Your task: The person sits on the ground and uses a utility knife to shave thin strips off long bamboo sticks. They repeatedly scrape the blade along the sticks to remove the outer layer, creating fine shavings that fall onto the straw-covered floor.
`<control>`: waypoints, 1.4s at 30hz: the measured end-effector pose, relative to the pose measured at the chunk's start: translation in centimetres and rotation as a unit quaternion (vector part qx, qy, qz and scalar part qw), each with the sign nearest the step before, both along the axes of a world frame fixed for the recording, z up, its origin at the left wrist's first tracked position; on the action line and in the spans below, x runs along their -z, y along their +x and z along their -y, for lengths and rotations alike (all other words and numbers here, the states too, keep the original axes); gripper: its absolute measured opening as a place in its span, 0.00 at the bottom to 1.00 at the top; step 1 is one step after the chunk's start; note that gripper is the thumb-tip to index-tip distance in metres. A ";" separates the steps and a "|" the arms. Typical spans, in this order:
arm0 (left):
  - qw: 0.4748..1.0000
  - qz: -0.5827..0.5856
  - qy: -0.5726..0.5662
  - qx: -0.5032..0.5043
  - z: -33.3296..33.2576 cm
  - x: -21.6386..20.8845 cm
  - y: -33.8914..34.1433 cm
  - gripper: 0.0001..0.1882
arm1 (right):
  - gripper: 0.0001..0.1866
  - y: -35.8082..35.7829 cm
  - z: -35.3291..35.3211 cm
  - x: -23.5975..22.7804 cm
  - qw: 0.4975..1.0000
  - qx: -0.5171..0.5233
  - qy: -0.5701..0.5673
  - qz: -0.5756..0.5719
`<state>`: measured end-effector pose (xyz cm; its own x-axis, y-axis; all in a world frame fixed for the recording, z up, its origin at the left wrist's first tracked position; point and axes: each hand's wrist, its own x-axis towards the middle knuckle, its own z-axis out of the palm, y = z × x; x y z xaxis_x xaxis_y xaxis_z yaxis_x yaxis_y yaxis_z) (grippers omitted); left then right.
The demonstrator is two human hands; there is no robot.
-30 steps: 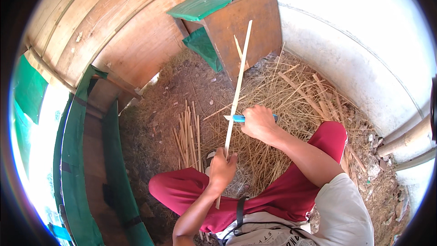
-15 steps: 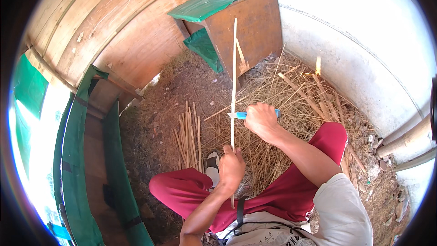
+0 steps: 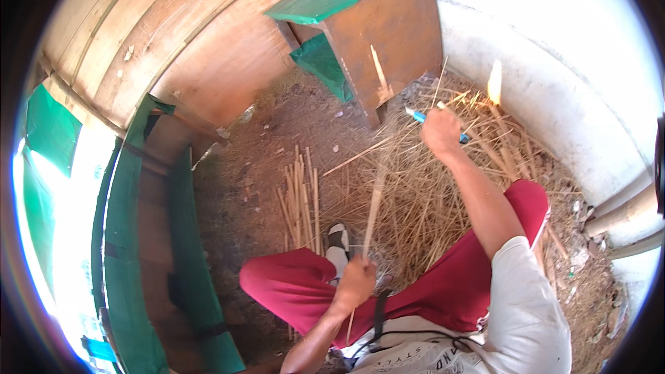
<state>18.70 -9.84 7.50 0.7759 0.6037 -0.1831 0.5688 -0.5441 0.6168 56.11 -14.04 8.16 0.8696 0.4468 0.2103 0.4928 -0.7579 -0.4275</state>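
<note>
My left hand point(image 3: 355, 282) is closed round the lower part of a thin bamboo strip point(image 3: 375, 209), whose upper length is smeared by motion and leans a little to the right. A short end of the strip sticks out below the fist. Farther off to the right, my right hand point(image 3: 442, 130) grips a blue utility knife point(image 3: 415, 116), its blade end pointing up and left, apart from the strip. Beneath both hands lies a wide heap of pale shavings point(image 3: 409, 201).
A bundle of cut strips point(image 3: 299, 197) lies left of my foot. A brown wooden cabinet point(image 3: 388, 34) with a green top stands ahead. Green-covered shelving point(image 3: 125, 256) runs along the left. Bamboo pieces point(image 3: 502, 142) lie near the white wall point(image 3: 554, 48).
My right hand with the knife has moved up and right, away from the strip. The strip has tilted to the right and blurs, still held in my left hand.
</note>
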 end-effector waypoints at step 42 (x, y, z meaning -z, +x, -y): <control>0.942 0.023 -0.303 -0.140 -3.4 -3.9 -1.8 0.17 | 0.05 -9.7 -1.6 -2.9 0.965 -0.235 -0.058 -0.101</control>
